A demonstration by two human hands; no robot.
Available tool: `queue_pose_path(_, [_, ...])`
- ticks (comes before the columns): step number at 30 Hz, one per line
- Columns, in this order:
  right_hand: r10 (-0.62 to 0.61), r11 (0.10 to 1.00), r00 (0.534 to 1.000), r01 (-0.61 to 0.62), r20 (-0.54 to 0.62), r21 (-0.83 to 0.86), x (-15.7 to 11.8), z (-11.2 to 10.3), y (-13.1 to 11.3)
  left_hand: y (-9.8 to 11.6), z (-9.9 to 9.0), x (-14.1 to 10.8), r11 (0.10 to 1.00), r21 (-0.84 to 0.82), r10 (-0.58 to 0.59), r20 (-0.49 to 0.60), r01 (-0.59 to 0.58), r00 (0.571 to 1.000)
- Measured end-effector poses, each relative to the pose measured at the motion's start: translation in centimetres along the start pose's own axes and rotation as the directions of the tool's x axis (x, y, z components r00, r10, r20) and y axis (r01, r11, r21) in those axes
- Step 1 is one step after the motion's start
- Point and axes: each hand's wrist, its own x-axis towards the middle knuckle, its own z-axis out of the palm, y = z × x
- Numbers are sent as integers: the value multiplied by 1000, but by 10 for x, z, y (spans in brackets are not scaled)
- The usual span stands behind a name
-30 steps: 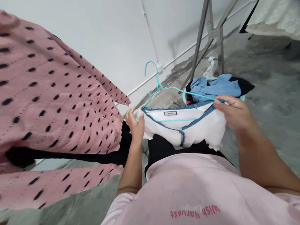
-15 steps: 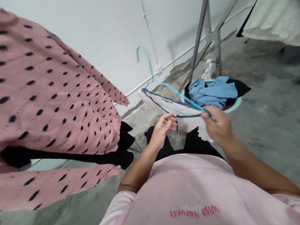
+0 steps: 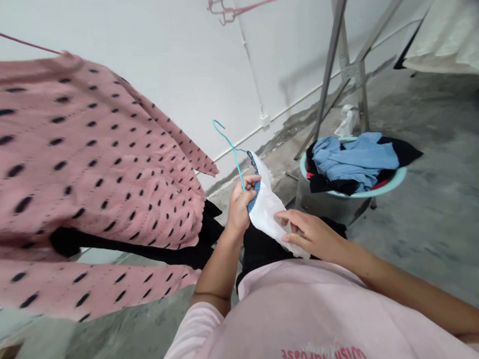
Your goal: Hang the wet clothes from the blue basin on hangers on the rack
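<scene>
Two hands: left (image 3: 239, 214) clenches hanger (image 3: 233, 150), open right (image 3: 311, 234) touches white garment (image 3: 267, 212).

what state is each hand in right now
Left hand: closed, holding the blue-trimmed white garment and teal wire hanger.
Right hand: open, fingers resting on the garment.

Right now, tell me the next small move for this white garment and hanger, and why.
Probably slide the right hand up the white garment to smooth it toward the teal wire hanger: the left hand grips the hanger and the blue-trimmed edge together, while the lower cloth lies loose.
</scene>
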Motion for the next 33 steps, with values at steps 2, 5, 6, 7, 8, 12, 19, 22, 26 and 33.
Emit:
queue_pose_path(2, [21, 1000, 1000, -21, 11, 11, 0, 1, 3, 30, -17, 9, 992, 64, 111, 8, -112, 994])
queue_pose_path(5, [-2, 1000, 999, 1, 48, 25, 3, 4, 8, 78, -42, 23, 945, 176, 282, -4, -277, 959])
queue_pose_path(6, [-11, 1000, 998, 10, 62, 28, 4, 6, 10, 95, -49, 29, 922, 214, 334, -13, -324, 942])
queue_pose_path(7, [-15, 999, 997, 13, 78, 33, 5, 8, 13, 111, -55, 35, 897, 250, 381, -23, -364, 924])
queue_pose_path(8, [-14, 999, 995, 11, 95, 41, 6, 10, 15, 128, -61, 42, 875, 281, 421, -36, -395, 906])
queue_pose_path(12, [10, 998, 986, -22, 168, 67, 9, 17, 24, 189, -80, 69, 811, 341, 536, -107, -476, 837])
queue_pose_path(19, [4, 999, 965, -16, 263, 42, 15, 28, 46, 267, -115, 113, 732, 466, 653, -267, -497, 709])
queue_pose_path(22, [-16, 999, 960, 5, 281, 38, 16, 29, 50, 281, -129, 127, 743, 483, 646, -336, -464, 685])
queue_pose_path(26, [-17, 999, 965, 6, 264, 40, 14, 27, 48, 276, -128, 124, 781, 456, 598, -346, -427, 723])
queue_pose_path(33, [-16, 999, 966, 5, 259, 43, 10, 21, 39, 247, -113, 97, 769, 437, 614, -297, -468, 731])
